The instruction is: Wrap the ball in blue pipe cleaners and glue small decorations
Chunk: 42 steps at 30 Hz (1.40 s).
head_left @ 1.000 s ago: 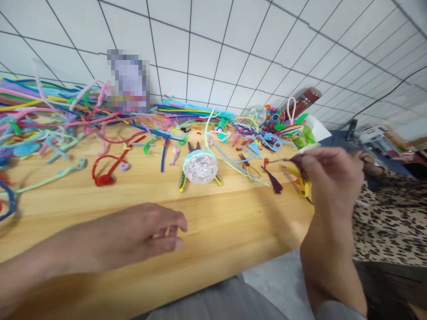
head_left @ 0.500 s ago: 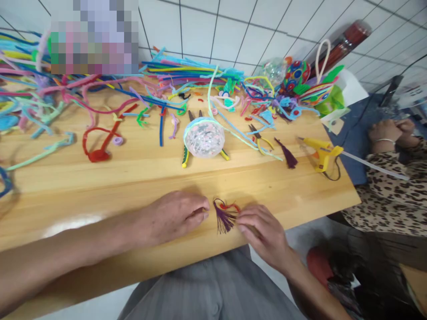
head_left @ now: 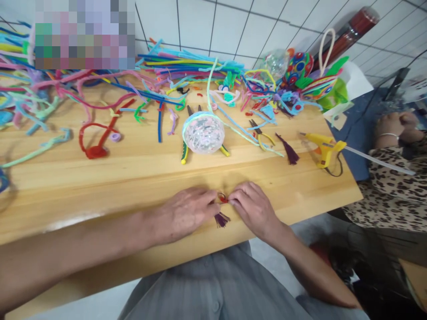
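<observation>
Though close, left hand [head_left: 187, 212] tight round tassel [head_left: 222, 220] (right hand [head_left: 256, 209], fingertips round red strip [head_left: 223, 200]).

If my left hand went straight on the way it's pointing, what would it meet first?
Probably the small red piece just beyond the left hand, then the right hand; exact depth is unclear.

The hands [head_left: 187, 213] partly hide the held purple tassel [head_left: 222, 220].
</observation>
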Available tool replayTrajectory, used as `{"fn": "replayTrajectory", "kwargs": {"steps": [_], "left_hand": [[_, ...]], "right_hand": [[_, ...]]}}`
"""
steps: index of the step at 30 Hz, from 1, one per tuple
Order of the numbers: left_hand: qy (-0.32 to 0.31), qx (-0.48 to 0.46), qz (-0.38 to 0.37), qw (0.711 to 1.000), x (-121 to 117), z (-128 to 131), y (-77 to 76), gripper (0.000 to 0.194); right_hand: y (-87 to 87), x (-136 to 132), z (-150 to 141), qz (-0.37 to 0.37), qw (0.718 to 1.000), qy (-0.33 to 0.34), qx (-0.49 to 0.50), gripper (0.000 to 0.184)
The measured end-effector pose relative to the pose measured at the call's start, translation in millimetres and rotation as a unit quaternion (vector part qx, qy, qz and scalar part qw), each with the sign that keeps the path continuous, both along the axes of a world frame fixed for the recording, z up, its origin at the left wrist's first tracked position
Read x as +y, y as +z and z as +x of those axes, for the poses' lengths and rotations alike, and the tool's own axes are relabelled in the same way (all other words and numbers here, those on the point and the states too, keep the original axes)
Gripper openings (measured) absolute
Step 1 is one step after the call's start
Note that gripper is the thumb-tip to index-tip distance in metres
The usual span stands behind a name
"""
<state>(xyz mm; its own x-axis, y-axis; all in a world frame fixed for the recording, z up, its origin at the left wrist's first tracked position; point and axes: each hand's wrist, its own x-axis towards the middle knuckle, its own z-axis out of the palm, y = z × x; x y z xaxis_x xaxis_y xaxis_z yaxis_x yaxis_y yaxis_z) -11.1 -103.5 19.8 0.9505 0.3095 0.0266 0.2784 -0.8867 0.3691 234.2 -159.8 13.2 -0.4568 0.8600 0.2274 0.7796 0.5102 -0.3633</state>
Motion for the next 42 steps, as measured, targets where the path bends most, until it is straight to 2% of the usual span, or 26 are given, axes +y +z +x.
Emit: {"fn": "replayTrajectory", "kwargs": {"steps": [4, 8, 11, 13, 16, 19, 21, 23, 25, 27, 29, 31, 34, 42], "left_hand": [[-0.001, 0.019, -0.005, 1.0, 8, -6, -0.6, 0.025], [0.007, -0.019, -0.037, 0.999, 12, -11, 0.0, 0.023], [0.055, -0.08, -0.11, 0.989, 13, -11, 4.1, 0.021], [0.124, -0.118, -0.181, 0.968, 14, -7, 6.7, 0.02], [0.217, -0.144, -0.3, 0.918, 19, 2, 7.5, 0.03], [0.216, -0.137, -0.442, 0.86, 27, 11, 7.5, 0.017], [0.2, -0.118, -0.479, 0.847, 30, 13, 9.0, 0.018], [0.205, -0.108, -0.424, 0.876, 30, 13, 10.7, 0.019], [0.198, -0.114, -0.287, 0.93, 25, 13, 10.3, 0.02], [0.161, -0.109, -0.123, 0.973, 19, 14, 6.3, 0.02], [0.109, -0.078, -0.002, 0.991, 13, 16, -0.5, 0.021], [0.08, -0.057, 0.072, 0.993, 9, 18, -7.8, 0.023], [0.067, -0.069, 0.113, 0.989, 9, 18, -15.2, 0.019], [0.034, -0.129, 0.127, 0.983, 16, 14, -17.3, 0.013]], "right_hand": [[2.5, 15, 5, 0.056, 0.998, 0.018, -0.016, 0.02], [8.2, 29, 9, 0.054, 0.998, 0.042, 0.007, 0.02], [12.7, 35, 9, 0.063, 0.997, 0.039, 0.02, 0.017], [16.0, 37, 8, 0.072, 0.996, 0.039, 0.032, 0.015], [20.9, 38, 7, 0.08, 0.995, 0.034, 0.05, 0.012], [23.8, 39, 7, 0.083, 0.995, 0.019, 0.06, 0.013], [23.1, 40, 7, 0.084, 0.995, 0.011, 0.062, 0.014], [19.8, 41, 7, 0.082, 0.995, 0.006, 0.061, 0.013], [14.2, 42, 8, 0.077, 0.996, -0.002, 0.05, 0.012], [7.5, 43, 10, 0.072, 0.997, -0.017, 0.028, 0.011], [1.2, 45, 13, 0.067, 0.997, -0.028, 0.006, 0.012], [-3.5, 45, 17, 0.061, 0.998, -0.034, 0.002, 0.012], [-7.2, 46, 22, 0.056, 0.997, -0.045, 0.012, 0.012], [-11.6, 48, 20, 0.055, 0.996, -0.047, 0.042, 0.009]]}}
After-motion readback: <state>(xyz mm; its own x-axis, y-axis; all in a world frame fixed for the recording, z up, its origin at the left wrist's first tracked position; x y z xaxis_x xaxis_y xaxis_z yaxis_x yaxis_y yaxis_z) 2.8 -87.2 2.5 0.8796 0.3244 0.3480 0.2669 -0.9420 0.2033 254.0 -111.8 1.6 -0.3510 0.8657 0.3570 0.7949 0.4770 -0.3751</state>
